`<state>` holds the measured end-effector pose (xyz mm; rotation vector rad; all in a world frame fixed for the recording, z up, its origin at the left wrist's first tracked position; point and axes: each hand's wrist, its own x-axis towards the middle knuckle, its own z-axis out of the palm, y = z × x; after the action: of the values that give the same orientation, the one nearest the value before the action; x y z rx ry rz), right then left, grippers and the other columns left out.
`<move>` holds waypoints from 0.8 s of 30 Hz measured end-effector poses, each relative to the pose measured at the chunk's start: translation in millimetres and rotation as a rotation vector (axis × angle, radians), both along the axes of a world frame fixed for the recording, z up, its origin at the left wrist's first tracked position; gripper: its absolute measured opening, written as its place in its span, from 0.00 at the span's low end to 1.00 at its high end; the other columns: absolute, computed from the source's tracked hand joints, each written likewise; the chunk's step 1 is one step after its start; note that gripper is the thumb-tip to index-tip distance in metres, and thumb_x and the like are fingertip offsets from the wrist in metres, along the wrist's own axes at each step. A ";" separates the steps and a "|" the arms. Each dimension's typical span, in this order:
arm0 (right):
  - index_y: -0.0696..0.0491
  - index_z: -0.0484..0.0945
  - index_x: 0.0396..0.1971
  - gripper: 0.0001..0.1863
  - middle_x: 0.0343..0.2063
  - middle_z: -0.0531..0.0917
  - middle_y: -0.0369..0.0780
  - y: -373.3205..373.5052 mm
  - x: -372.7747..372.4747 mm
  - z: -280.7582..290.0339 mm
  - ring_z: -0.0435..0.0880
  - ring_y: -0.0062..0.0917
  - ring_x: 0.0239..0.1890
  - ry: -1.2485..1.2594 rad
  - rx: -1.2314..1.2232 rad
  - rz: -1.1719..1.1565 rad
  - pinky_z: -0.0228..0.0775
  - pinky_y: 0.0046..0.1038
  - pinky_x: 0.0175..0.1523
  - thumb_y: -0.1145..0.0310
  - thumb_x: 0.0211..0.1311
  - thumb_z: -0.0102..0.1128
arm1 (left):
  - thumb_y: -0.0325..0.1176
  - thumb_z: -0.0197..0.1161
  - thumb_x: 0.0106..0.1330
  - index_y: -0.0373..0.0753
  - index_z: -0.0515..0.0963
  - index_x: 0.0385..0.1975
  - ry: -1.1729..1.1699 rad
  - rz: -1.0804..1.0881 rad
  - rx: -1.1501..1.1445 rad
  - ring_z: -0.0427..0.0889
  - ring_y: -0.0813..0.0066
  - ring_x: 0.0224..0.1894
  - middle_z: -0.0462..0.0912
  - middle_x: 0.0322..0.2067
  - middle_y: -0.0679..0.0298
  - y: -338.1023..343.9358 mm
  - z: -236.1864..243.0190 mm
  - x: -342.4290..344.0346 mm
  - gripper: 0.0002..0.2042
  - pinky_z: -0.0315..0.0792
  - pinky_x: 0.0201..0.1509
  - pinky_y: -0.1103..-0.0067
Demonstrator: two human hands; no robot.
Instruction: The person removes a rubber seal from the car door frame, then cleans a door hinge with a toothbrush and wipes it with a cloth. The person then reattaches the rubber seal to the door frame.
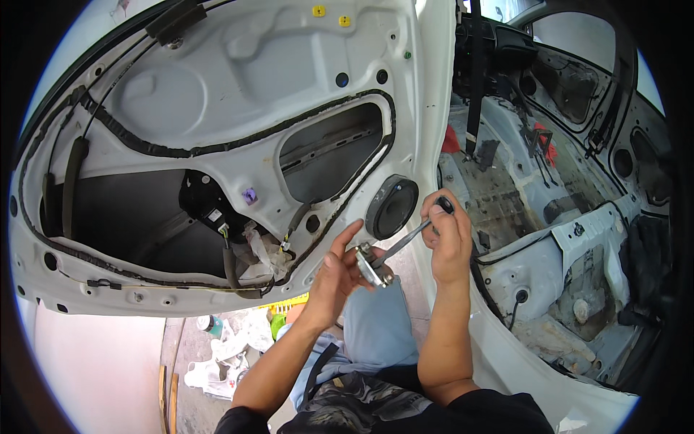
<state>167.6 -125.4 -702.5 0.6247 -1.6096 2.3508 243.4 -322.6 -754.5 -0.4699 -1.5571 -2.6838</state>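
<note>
My left hand [331,282] is closed around a small silvery metal bracket-like part [374,267], held up in front of the door, with the index finger stretched out toward the door speaker. In my right hand [450,244] is a hand tool with a grey metal shaft [406,241] and a black end; I cannot tell its exact kind. The far end of the shaft meets the metal part. Just behind both hands, the round black speaker [394,207] sits in the stripped white car door [238,155].
Wiring and a black door module [206,202] show in the door's large opening. To the right lies the stripped car floor [499,217], with a dark belt [474,79] hanging down. On the ground at lower left are white cloth-like scraps [217,367], a teal-labelled can [210,325] and wooden strips [168,398].
</note>
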 end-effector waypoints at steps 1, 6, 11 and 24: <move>0.52 0.72 0.29 0.10 0.18 0.61 0.27 1.3 -2.7 -4.7 0.55 0.09 0.17 0.002 0.015 -0.090 0.42 0.19 0.22 0.64 0.68 0.48 | 0.47 0.55 0.75 0.40 0.66 0.67 0.058 0.200 -0.304 0.82 0.68 0.38 0.78 0.48 0.55 -14.1 -12.3 -7.6 0.25 0.74 0.42 0.74; 0.51 0.72 0.31 0.08 0.22 0.66 0.30 39.4 -28.2 -24.2 0.57 0.09 0.17 -0.082 -0.125 -0.315 0.43 0.17 0.20 0.64 0.68 0.48 | 0.38 0.65 0.64 0.48 0.80 0.46 0.370 0.934 -1.807 0.85 0.61 0.27 0.80 0.28 0.64 -80.0 -112.1 -14.1 0.12 0.79 0.29 0.68; 0.53 0.72 0.29 0.09 0.20 0.64 0.29 59.1 -35.8 -33.4 0.56 0.10 0.17 -0.081 -0.176 -0.229 0.42 0.17 0.22 0.65 0.66 0.48 | 0.39 0.63 0.65 0.47 0.79 0.37 0.456 0.968 -2.002 0.84 0.66 0.20 0.79 0.26 0.69 -109.5 -165.4 -22.6 0.06 0.77 0.22 0.71; 0.53 0.74 0.31 0.09 0.19 0.63 0.27 19.0 -53.2 -26.0 0.56 0.08 0.18 -0.097 -0.131 -0.047 0.43 0.17 0.22 0.65 0.66 0.48 | 0.23 0.55 0.60 0.38 0.74 0.49 -0.022 0.585 -2.049 0.85 0.54 0.36 0.83 0.43 0.55 -78.6 -146.8 15.2 0.16 0.81 0.35 0.63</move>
<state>114.4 -106.4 -728.6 0.4482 -1.4751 2.4620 258.7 -401.2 -901.2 0.1591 -2.9854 0.0080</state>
